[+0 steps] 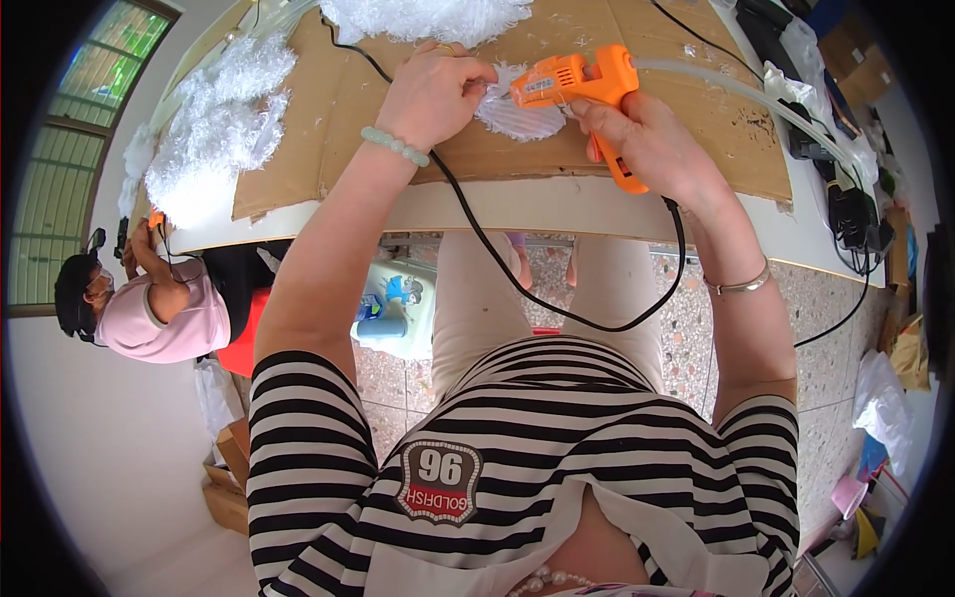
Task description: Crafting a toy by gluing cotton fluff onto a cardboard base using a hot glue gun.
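My right hand point(652, 144) is wrapped round the handle of an orange hot glue gun point(569, 82), its nozzle pointing left. A long translucent glue stick point(741, 84) runs out of the gun's back to the right. Close to the nozzle, my left hand point(438, 90) pinches the edge of a white, fan-shaped, ribbed piece point(522, 117) that lies on the cardboard. The exact spot between those fingertips is partly hidden. From the gun's handle a black cord point(557, 308) loops down over my lap and back up past my left wrist.
Cardboard point(328, 139) covers the white table point(477, 204). Fluffy white fringed material point(224, 119) is heaped at the left, with another heap point(428, 15) at the far edge. Black adapters and cables point(856, 219) crowd the right end. A person in pink point(164, 303) works at the left.
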A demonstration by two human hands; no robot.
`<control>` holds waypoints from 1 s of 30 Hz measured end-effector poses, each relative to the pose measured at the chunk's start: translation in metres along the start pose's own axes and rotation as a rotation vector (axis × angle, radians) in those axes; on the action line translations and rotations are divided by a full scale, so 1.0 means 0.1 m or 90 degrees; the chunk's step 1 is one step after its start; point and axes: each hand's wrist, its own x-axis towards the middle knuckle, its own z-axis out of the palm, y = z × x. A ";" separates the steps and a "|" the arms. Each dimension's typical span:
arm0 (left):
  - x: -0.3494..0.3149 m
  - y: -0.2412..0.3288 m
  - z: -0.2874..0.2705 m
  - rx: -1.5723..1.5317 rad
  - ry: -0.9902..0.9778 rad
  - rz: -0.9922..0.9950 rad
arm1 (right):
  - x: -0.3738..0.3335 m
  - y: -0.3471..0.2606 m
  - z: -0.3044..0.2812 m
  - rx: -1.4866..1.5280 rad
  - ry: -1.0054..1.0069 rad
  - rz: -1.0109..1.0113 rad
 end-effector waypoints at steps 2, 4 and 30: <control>0.00 0.01 0.01 0.100 0.044 0.083 | -0.06 0.06 -0.04 0.083 0.014 -0.009; 0.02 0.03 -0.02 0.099 0.028 0.091 | -0.12 0.12 -0.08 0.147 0.040 -0.022; 0.04 0.21 -0.20 0.145 -0.078 0.135 | -0.07 0.29 0.04 0.687 0.189 -0.072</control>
